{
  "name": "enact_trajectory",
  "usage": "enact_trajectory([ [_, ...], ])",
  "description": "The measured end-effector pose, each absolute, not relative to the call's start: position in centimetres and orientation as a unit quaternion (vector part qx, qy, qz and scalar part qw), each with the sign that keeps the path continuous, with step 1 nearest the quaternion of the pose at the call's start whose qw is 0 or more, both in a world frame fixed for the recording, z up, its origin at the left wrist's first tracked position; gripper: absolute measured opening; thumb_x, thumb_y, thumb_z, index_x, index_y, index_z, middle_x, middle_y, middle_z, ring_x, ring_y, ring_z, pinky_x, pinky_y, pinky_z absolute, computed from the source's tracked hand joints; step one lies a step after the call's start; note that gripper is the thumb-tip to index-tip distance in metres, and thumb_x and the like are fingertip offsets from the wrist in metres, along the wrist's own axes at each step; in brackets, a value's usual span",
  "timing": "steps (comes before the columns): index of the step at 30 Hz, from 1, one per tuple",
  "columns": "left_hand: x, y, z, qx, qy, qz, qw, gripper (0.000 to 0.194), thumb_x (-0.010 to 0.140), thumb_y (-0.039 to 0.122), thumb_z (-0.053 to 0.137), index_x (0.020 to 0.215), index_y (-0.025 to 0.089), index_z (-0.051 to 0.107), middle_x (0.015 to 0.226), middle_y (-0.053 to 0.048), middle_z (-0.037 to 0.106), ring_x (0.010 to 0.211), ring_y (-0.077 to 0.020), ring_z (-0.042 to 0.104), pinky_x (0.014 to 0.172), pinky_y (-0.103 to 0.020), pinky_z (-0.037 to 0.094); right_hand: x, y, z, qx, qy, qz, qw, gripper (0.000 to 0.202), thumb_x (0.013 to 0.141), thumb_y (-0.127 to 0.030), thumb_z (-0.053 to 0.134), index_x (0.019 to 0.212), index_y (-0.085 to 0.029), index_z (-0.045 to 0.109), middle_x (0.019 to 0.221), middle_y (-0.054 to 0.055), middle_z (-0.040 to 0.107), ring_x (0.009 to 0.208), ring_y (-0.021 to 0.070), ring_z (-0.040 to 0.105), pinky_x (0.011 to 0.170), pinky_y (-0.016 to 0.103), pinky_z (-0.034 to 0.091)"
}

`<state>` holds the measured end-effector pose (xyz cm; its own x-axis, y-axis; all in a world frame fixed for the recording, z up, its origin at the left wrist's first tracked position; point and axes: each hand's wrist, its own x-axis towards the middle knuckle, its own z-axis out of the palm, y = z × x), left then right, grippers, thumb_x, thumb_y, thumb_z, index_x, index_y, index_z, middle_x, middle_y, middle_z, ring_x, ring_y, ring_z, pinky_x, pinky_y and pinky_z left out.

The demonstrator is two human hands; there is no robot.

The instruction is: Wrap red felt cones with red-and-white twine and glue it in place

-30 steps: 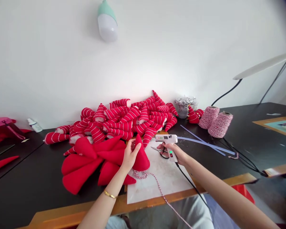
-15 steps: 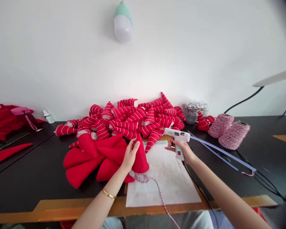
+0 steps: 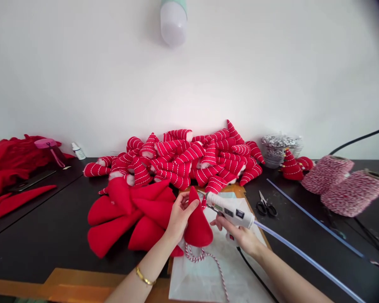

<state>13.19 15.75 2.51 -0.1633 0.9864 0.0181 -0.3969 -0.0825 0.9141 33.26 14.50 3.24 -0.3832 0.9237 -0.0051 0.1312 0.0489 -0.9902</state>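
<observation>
My left hand [image 3: 182, 214] pinches a red felt cone [image 3: 199, 227] near its tip, holding it upright over a white sheet [image 3: 192, 282]. My right hand [image 3: 235, 231] is wrapped round the grip of a white glue gun [image 3: 229, 209], its nozzle close beside the cone's upper part; whether they touch I cannot tell. A long clear glue stick [image 3: 303, 252] runs out of the gun's back end. Red-and-white twisted cord [image 3: 196, 254] lies coiled on the sheet below the cone. Several plain red felt cones [image 3: 113, 227] are heaped left of my left hand.
A pile of red cones wound with white cord [image 3: 177, 158] lies along the wall. To the right are scissors [image 3: 265, 205], a loose glue stick [image 3: 316, 219], two cord spools [image 3: 355, 193] and a small decorated cone [image 3: 291, 166]. Red fabric [image 3: 12, 164] and a white bottle [image 3: 78, 151] sit left.
The glue gun has moved left and down, its nozzle now by the cone. My left hand has raised the cone's tip and tilted it. Scissors have come into sight. The view has shifted slightly.
</observation>
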Motion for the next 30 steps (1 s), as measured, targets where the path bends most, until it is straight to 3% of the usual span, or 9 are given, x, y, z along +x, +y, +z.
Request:
enact_trajectory([
  [5, 13.5, 15.5, 2.8, 0.342, 0.423, 0.627, 0.558, 0.047, 0.066, 0.037, 0.09, 0.102, 0.019, 0.066, 0.099, -0.006, 0.074, 0.089, -0.0186, 0.069, 0.084, -0.031, 0.053, 32.8, 14.3, 3.3, -0.42, -0.614, 0.557, 0.369, 0.06, 0.077, -0.079, 0.059, 0.069, -0.02, 0.054, 0.073, 0.006, 0.06, 0.099, 0.0309, 0.069, 0.055, 0.025, 0.044],
  [11, 13.6, 15.4, 2.7, 0.345, 0.425, 0.616, 0.567, 0.048, 0.066, 0.037, 0.089, 0.106, 0.018, 0.069, 0.102, -0.007, 0.074, 0.092, -0.0186, 0.068, 0.086, -0.029, 0.051, 32.6, 14.4, 2.6, -0.4, -0.634, 0.538, 0.386, 0.056, 0.083, -0.074, 0.057, 0.067, -0.02, 0.052, 0.07, 0.005, 0.055, 0.088, 0.0265, 0.069, 0.051, 0.024, 0.043],
  [17, 13.5, 15.3, 2.8, 0.348, 0.43, 0.61, 0.568, 0.045, 0.065, 0.037, 0.09, 0.101, 0.019, 0.068, 0.096, -0.005, 0.074, 0.088, -0.0177, 0.068, 0.084, -0.03, 0.051, 32.8, 14.6, 2.0, -0.414, -0.659, 0.493, 0.389, 0.051, 0.088, -0.068, 0.054, 0.075, -0.019, 0.061, 0.075, 0.005, 0.062, 0.069, 0.018, 0.059, 0.052, 0.026, 0.043],
  [30, 13.8, 15.0, 3.3, 0.364, 0.432, 0.596, 0.571, 0.045, 0.066, 0.038, 0.089, 0.102, 0.02, 0.069, 0.102, -0.007, 0.075, 0.096, -0.0226, 0.069, 0.089, -0.034, 0.05, 32.8, 14.5, 2.3, -0.421, -0.676, 0.466, 0.386, 0.045, 0.088, -0.063, 0.056, 0.074, -0.02, 0.062, 0.073, 0.006, 0.063, 0.065, 0.0183, 0.057, 0.054, 0.029, 0.045],
])
